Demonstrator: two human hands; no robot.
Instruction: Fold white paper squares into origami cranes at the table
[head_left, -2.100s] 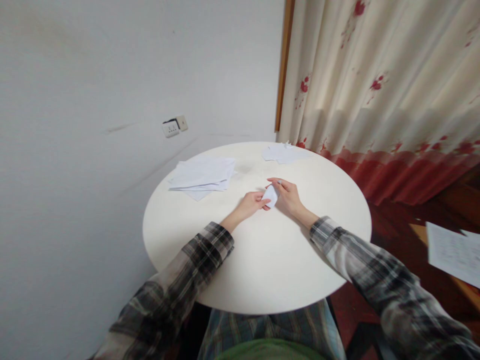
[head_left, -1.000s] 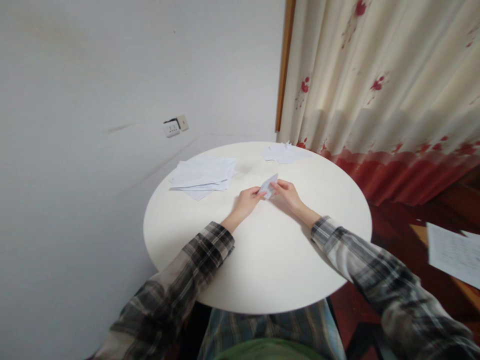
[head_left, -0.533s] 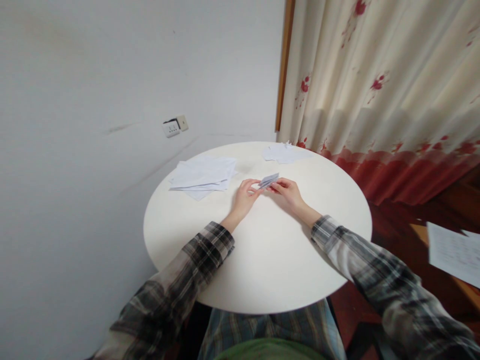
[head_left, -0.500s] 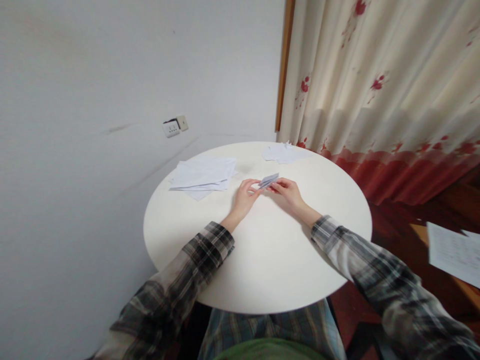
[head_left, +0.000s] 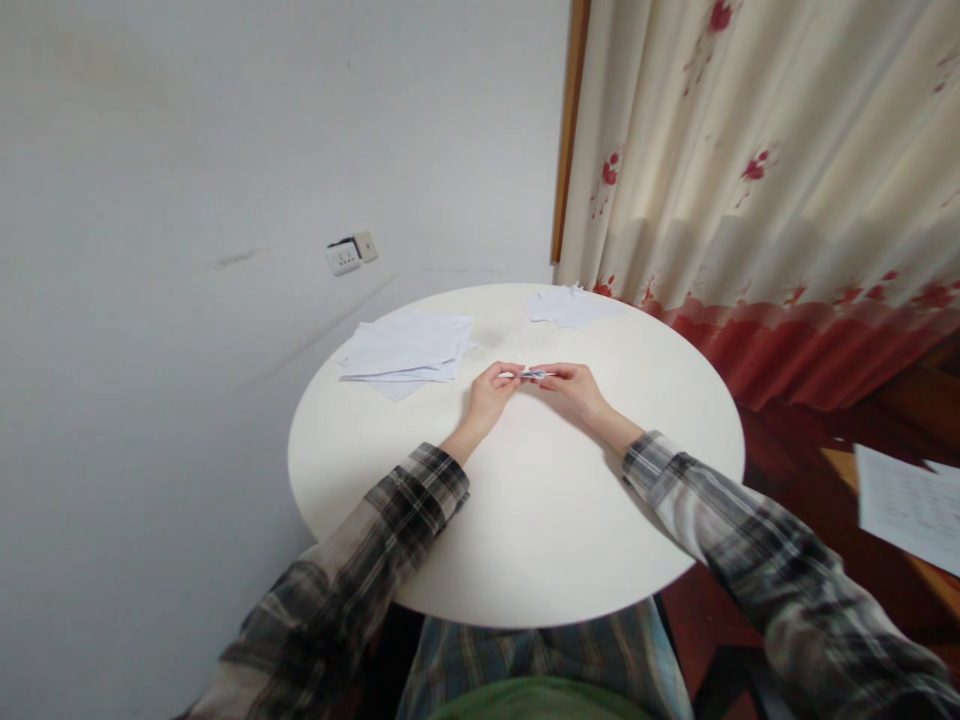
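Note:
A small folded piece of paper [head_left: 532, 374] is held between my two hands above the middle of the round white table [head_left: 540, 500]. It is seen nearly edge-on, so its folds are hard to make out. My left hand [head_left: 491, 393] pinches its left end between thumb and fingers. On the right end, my right hand [head_left: 576, 388] grips it the same way. Fingertips cover both ends of the paper.
A loose stack of white paper sheets [head_left: 405, 348] lies at the table's back left. More paper pieces [head_left: 566, 306] lie at the far edge. A wall with a socket [head_left: 343, 257] stands behind left; a curtain [head_left: 750, 200] hangs right. Printed sheets [head_left: 907, 505] are at lower right.
The folded paper has tipped from a raised slant to nearly flat and edge-on. My left fingers have closed on its left end, and my right fingers have shifted slightly.

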